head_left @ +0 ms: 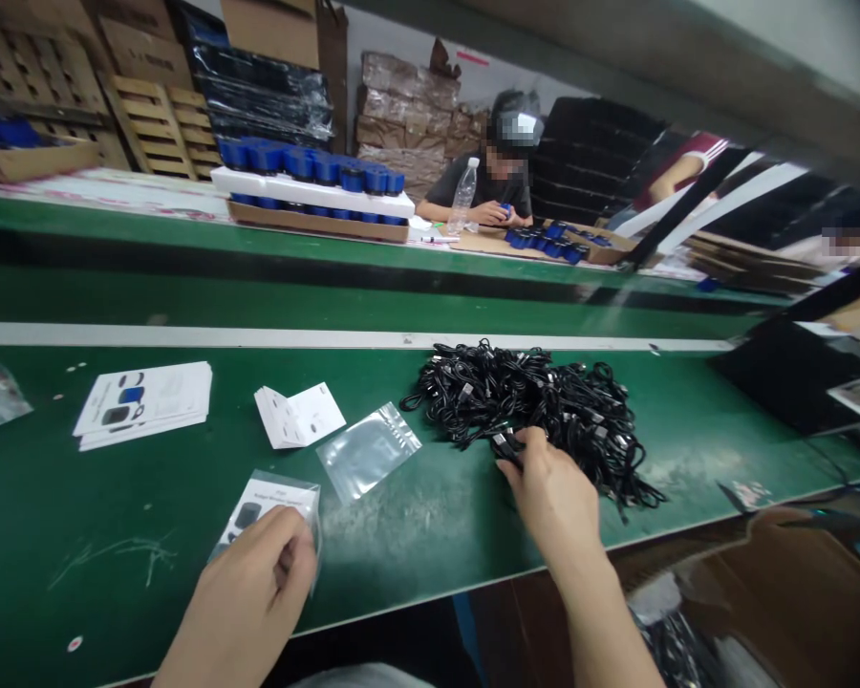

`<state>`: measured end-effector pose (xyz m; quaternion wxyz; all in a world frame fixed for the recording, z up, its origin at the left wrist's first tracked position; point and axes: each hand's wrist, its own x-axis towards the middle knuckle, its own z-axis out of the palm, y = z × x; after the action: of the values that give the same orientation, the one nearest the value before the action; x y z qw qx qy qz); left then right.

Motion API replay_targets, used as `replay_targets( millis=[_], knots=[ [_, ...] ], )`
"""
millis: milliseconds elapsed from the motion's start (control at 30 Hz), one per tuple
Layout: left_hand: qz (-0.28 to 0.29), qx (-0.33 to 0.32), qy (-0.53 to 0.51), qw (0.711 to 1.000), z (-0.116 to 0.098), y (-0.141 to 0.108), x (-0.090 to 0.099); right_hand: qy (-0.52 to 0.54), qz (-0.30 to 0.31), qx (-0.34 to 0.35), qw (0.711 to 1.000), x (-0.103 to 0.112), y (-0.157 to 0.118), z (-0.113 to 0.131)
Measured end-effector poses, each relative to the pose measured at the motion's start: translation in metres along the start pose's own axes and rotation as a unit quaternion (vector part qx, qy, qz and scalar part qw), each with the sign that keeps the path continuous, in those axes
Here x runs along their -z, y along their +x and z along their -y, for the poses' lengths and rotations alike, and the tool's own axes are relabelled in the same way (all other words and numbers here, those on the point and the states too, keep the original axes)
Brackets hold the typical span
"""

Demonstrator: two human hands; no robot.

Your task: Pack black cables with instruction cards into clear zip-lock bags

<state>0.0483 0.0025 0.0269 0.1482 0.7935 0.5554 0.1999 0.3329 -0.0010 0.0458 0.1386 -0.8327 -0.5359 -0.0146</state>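
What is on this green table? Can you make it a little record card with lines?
Left hand: holds a clear zip bag with a printed card inside
Right hand: grips a black cable at the edge of a tangled cable pile
Nearby: stacked leaflets, folded leaflet, empty zip bag
Surface: green workbench
Far bench: co-worker

The cables [523,406] look like matt black rubber, and the bench [78,516] a smooth, faintly glossy green laminate, scuffed pale in patches. The bags [369,452] are thin clear plastic, glossy and creased. The cards [143,404] are smooth white paper, and the pallet [150,129] rough bare wood
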Motion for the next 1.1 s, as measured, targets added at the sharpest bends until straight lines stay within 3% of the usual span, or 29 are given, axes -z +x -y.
replay_targets(
  millis=[167,233,300,367,433,467,533,600,700,733,800,867,933,1033,1100],
  knots=[
    [0.016,-0.004,-0.014,1.000,0.003,0.008,0.003,0.075,0.072,0.079,0.992,-0.005,-0.012,0.006],
    [0.044,0.017,-0.033,0.998,0.005,0.008,0.004,0.188,0.116,0.092,0.971,-0.001,-0.019,0.017],
    [0.070,0.033,-0.048,0.996,0.005,0.006,0.004,0.386,0.182,0.059,0.902,0.001,-0.029,0.033],
    [0.078,0.045,-0.054,0.994,0.005,0.004,0.006,0.569,0.247,0.010,0.784,0.001,-0.040,0.052],
    [0.077,0.054,-0.061,0.994,0.004,0.004,0.008,0.652,0.297,-0.013,0.697,-0.003,-0.053,0.072],
    [0.077,0.060,-0.065,0.993,0.003,0.003,0.009,0.667,0.316,-0.019,0.674,-0.007,-0.059,0.080],
    [0.087,0.072,-0.084,0.990,0.002,0.004,0.011,0.662,0.329,-0.021,0.673,-0.016,-0.070,0.092],
    [0.098,0.082,-0.104,0.986,0.001,0.004,0.013,0.615,0.305,-0.004,0.727,-0.025,-0.076,0.096],
    [0.094,0.060,-0.122,0.986,0.000,0.001,0.012,0.498,0.220,0.054,0.837,-0.030,-0.080,0.093],
    [0.082,0.050,-0.120,0.988,0.000,0.000,0.011,0.466,0.186,0.081,0.862,-0.030,-0.081,0.092],
    [0.050,0.033,-0.103,0.993,-0.001,-0.003,0.006,0.428,0.133,0.127,0.885,-0.028,-0.081,0.091],
    [0.008,0.021,-0.073,0.997,-0.002,-0.007,0.001,0.433,0.117,0.140,0.883,-0.027,-0.082,0.093],
    [-0.030,0.003,-0.048,0.998,-0.002,-0.011,-0.003,0.478,0.140,0.101,0.861,-0.029,-0.083,0.097],
    [-0.080,-0.028,-0.029,0.996,-0.001,-0.017,-0.005,0.596,0.198,-0.012,0.778,-0.035,-0.084,0.104],
    [-0.103,-0.040,-0.022,0.994,-0.001,-0.019,-0.005,0.638,0.238,-0.047,0.730,-0.035,-0.084,0.105]
  ],
)
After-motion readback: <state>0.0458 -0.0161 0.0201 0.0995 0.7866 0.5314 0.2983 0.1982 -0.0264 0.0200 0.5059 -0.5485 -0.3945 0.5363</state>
